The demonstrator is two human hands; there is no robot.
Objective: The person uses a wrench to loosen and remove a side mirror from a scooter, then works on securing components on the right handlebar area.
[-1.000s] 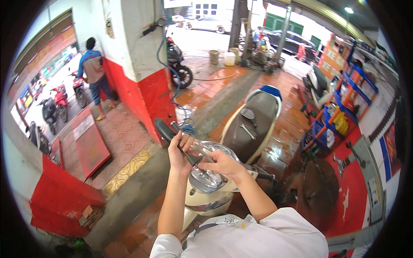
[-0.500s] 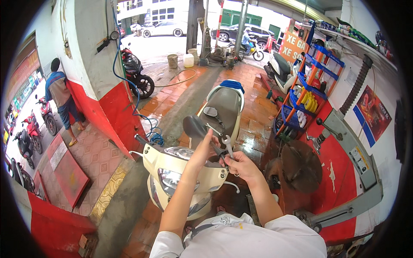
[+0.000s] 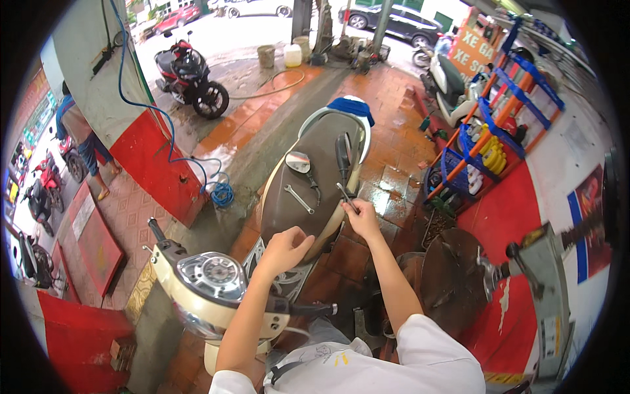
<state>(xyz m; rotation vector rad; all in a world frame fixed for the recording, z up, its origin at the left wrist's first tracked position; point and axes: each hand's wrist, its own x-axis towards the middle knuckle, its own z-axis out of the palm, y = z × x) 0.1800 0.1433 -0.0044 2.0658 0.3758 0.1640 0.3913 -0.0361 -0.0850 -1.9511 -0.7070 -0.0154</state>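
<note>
A cream scooter stands before me, with its handlebar and instrument cluster [image 3: 218, 274] at the near left and its brown seat [image 3: 275, 203] beyond. My left hand [image 3: 287, 251] is open and empty, fingers loosely bent, over the near end of the seat. In my right hand [image 3: 363, 220] is a metal wrench [image 3: 346, 196], held at the seat's right edge. Just beyond it a black mirror [image 3: 343, 152] lies on the seat, its stem toward that hand. Another mirror [image 3: 298, 162], its glass facing up, and a second wrench [image 3: 299, 199] rest on the seat further left.
A blue cloth [image 3: 352, 108] lies at the seat's far end. To the right stand a blue-and-orange rack [image 3: 489, 144] of bottles and a grey machine arm [image 3: 541, 289]. A coiled blue hose [image 3: 222, 194] is on the floor at left. One person [image 3: 82, 131] stands beyond the pillar.
The black mirror has left my left hand and lies on the seat. Both hands have moved apart, the right with its wrench. My view has shifted over the seat.
</note>
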